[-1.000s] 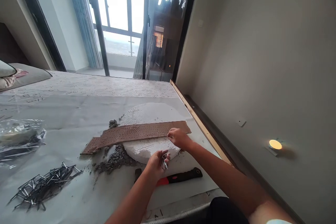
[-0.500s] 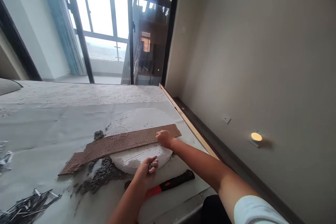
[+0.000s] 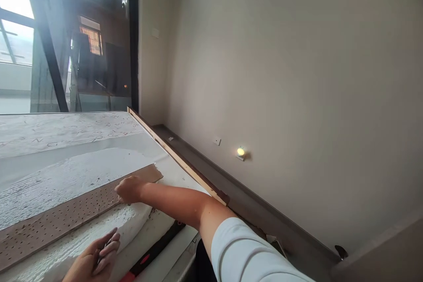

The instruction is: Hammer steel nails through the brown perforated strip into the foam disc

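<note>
A long brown board (image 3: 71, 216) dotted with small holes lies across a white foam slab (image 3: 86, 168). On the board, near its far right end, rests my right hand (image 3: 131, 188), fingers pinched together; whatever is between them is hidden. My left hand (image 3: 98, 256) is curled palm up at the lower left, in front of the board. Small dark, metallic pieces show between its fingers, too little to name surely. A hammer with a black and red handle (image 3: 155, 246) lies to the right of my left hand; its head is out of view.
The covered work surface has a wooden strip (image 3: 178, 156) along its right edge. Beyond is a gap, then a grey wall (image 3: 280, 75) with a lit lamp (image 3: 241, 152) and a socket (image 3: 217, 141). A glass door (image 3: 95, 66) stands behind.
The view has swung right and closer, so the board and both hands sit further left. The metal pile and grey crumbs have left the picture. My right hand stays at the board.
</note>
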### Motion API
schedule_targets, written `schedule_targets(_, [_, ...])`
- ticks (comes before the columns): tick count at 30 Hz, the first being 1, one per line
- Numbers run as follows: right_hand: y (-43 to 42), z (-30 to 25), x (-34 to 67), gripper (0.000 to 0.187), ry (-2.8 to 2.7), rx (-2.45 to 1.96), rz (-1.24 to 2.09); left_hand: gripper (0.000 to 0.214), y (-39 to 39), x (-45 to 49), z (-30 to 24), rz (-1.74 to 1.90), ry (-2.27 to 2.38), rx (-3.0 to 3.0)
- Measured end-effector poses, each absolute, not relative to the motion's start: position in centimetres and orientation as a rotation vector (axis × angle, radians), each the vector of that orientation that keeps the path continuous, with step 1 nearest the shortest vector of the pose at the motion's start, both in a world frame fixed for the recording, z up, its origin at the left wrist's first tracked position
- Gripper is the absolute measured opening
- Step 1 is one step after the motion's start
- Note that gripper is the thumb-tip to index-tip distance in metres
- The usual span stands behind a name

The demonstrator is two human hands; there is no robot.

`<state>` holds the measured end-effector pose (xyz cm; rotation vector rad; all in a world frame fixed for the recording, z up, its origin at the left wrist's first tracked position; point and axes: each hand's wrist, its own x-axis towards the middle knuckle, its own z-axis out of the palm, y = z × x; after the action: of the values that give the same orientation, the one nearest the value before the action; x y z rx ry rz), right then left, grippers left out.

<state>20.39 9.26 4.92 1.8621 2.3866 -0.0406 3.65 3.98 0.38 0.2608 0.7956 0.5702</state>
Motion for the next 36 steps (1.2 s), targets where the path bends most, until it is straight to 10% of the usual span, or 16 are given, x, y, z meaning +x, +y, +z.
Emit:
schedule_targets(9, [9.4, 5.5, 20.5, 0.013, 2.340, 2.003, -0.083, 0.017, 4.5, 3.7, -0.6, 0.598, 0.764, 0.220])
schedule_targets(13, [8.5, 7.7, 20.8, 0.015, 2.383, 2.357, -0.426, 0.022, 3.7, 3.3, 0.7, 0.559, 0.799, 0.222])
schedule_targets(18, [5.2, 8.6, 18.3, 0.014, 2.460, 1.753, -1.306, 0.017, 2.6, 2.9, 1.5, 0.579, 0.897, 0.245])
schedule_targets(24, [1.3, 6.8, 14.8, 0.017, 2.414, 1.561, -0.659, 0.014, 1.2, 3.5, 0.5, 0.485, 0.783, 0.344])
schedule_targets(32, [-1.8, 0.8, 15.1, 0.031, 2.199, 3.097, -1.069, 0.013, 1.1, 3.5, 0.9, 0.525, 0.757, 0.326])
schedule_targets(36, [-2.6, -3.1, 11.3, 0.047, 2.171, 3.031, -1.362, 0.016, 0.5, 4.1, 1.0, 0.685, 0.863, 0.454])
